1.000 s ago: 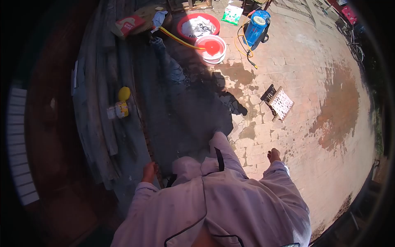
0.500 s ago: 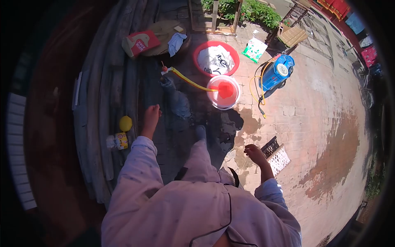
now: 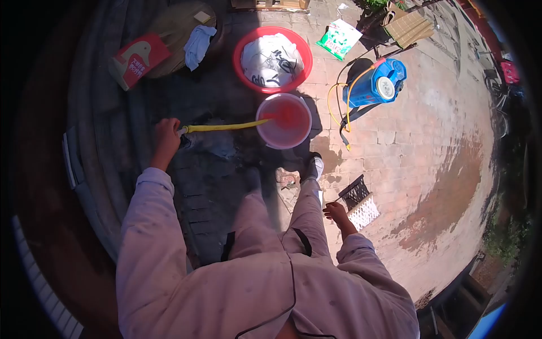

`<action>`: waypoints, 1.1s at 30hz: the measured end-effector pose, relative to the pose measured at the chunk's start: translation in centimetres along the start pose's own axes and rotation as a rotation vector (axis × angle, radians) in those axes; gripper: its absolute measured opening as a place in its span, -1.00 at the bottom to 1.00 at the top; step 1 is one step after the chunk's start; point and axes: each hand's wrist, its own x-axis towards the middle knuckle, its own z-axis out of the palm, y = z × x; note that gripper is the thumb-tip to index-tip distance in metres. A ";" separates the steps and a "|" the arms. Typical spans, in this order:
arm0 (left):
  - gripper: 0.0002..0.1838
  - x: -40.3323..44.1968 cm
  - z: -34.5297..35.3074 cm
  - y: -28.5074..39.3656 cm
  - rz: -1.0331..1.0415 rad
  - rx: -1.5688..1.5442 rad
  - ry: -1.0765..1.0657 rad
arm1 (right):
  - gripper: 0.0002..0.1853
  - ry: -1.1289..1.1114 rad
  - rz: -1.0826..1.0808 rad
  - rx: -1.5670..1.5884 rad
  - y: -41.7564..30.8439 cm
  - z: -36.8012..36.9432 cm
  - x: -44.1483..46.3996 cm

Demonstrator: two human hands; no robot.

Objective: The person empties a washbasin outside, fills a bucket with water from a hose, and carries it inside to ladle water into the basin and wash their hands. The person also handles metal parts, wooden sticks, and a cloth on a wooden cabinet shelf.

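My left hand (image 3: 167, 138) is closed on the tap, which its fingers mostly hide. From the tap a yellow hose (image 3: 223, 127) runs right, its free end over the rim of a white bucket (image 3: 282, 141). Inside the bucket is water with a reddish patch. Behind the bucket stands a red basin (image 3: 240, 66) heaped with white cloth (image 3: 272, 53) bearing black lettering. My right hand (image 3: 336, 212) hangs low at my side with loosely bent fingers and nothing visible in it. It is nearest to a black and white lattice-like object on the ground, which may be a small stool (image 3: 361, 206).
At the left, a round wooden surface (image 3: 169, 62) holds a red packet (image 3: 141, 56), a light blue cloth (image 3: 199, 46) and a pale yellow block (image 3: 202, 17). A blue sprayer tank (image 3: 367, 87) with an orange hose stands right, near a green-white bag (image 3: 340, 38). Wet patches mark the paving.
I have stepped forward to the bucket. My left hand has reached the tap and closed on it. The right hand still hangs by my side.
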 end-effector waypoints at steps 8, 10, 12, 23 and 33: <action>-0.77 1.3 -1.1 9.8 0.081 0.440 0.076 | -0.73 -0.133 -0.023 -0.065 -15.7 -2.2 18.7; -0.73 2.7 3.7 13.9 0.076 0.288 0.117 | -0.73 -0.149 -0.050 -0.072 -17.9 -2.3 24.0; -0.66 4.1 10.7 16.0 0.074 0.138 0.009 | -0.74 -0.129 -0.097 -0.098 -19.1 -2.6 28.5; -0.56 9.4 48.6 17.2 -0.359 0.352 -0.688 | -0.72 -0.098 0.115 0.062 -12.7 -3.3 36.6; -0.72 1.8 44.6 21.9 -0.381 0.076 -0.855 | -0.72 -0.167 0.165 0.080 -7.9 0.4 37.0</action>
